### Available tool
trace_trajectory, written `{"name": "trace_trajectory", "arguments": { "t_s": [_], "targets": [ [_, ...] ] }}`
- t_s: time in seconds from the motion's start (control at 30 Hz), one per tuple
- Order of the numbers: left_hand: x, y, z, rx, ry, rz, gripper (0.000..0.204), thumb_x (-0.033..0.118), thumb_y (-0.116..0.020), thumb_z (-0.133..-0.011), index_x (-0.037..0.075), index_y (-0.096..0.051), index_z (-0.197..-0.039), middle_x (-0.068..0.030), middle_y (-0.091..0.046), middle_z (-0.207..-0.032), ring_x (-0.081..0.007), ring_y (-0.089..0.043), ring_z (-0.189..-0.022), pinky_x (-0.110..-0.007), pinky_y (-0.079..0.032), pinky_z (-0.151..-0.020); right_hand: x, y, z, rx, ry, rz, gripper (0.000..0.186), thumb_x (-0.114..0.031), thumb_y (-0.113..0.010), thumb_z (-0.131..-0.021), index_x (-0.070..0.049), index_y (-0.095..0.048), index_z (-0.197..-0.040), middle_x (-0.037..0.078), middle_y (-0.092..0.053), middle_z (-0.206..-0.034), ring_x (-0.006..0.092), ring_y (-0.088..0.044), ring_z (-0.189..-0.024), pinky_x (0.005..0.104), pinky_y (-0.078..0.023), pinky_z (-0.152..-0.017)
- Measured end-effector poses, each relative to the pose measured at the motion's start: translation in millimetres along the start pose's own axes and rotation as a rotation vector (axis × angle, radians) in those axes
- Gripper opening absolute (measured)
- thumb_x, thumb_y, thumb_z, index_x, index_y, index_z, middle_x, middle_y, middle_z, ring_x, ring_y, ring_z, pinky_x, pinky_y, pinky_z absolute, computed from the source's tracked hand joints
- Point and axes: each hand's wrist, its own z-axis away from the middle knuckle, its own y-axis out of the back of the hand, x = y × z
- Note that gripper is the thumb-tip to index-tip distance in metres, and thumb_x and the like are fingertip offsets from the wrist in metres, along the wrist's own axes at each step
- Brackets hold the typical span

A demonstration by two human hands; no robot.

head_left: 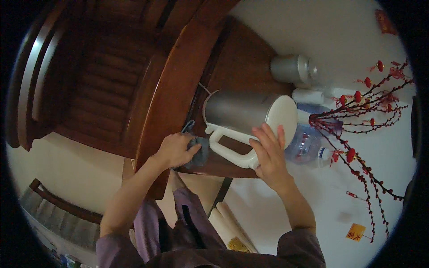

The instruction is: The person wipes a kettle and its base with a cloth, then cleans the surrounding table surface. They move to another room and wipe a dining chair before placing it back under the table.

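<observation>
A kettle (241, 109) with a brushed silver body, a white lid and a white loop handle stands on a dark brown wooden top, its lid toward the right of the view. My right hand (271, 158) holds it where the handle meets the lid, with the fingers laid over the lid's edge. Beside the handle's lower end, my left hand (175, 149) is closed on a grey-blue cloth (199, 154), part of which hangs out past the fingers. A thin pale cord (204, 89) shows by the kettle's base.
Past the kettle stand a silver canister (290, 69), a clear plastic bottle (306, 145) and red-berried decorative branches (353, 123). A brown wooden chair (103, 89) fills the upper left. A cushioned seat (62, 219) lies lower left. White wall runs along the right.
</observation>
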Motion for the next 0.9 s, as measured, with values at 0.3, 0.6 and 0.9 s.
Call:
{"name": "trace_trajectory", "arguments": {
  "t_s": [0.3, 0.6, 0.9],
  "targets": [
    [25, 5, -45, -0.198, -0.162, 0.128, 0.034, 0.025, -0.049, -0.084, 0.007, -0.061, -0.11, -0.0171, -0.052, -0.115, -0.0295, -0.039, -0.118, -0.039, -0.021, -0.104, -5, -1, -3, 0.043, -0.024, -0.011, 0.048, 0.001, -0.066, -0.061, 0.0, -0.053, -0.107, 0.012, -0.046, -0.126, 0.0286, -0.041, -0.123, 0.0564, -0.021, -0.104],
    [-2, -22, -1, 0.176, -0.12, 0.533, 0.04, 0.027, -0.046, -0.084, -0.001, -0.057, -0.11, -0.0147, -0.059, -0.108, -0.0234, -0.055, -0.101, -0.033, -0.041, -0.089, -14, -9, 16, 0.117, -0.119, 0.019, 0.037, 0.0, -0.062, -0.072, -0.002, -0.053, -0.108, 0.015, -0.047, -0.122, 0.0331, -0.043, -0.119, 0.0563, -0.024, -0.104],
    [45, -131, 90, 0.103, -0.277, 0.517, 0.042, 0.018, -0.058, -0.08, -0.001, -0.052, -0.118, -0.0208, -0.025, -0.142, -0.0395, -0.022, -0.131, -0.047, -0.016, -0.107, -92, -99, 117, 0.069, -1.234, -1.383, 0.046, -0.016, -0.065, -0.079, 0.005, -0.047, -0.116, 0.019, -0.045, -0.123, 0.0271, -0.043, -0.114, 0.036, -0.033, -0.099]
  ]
}}
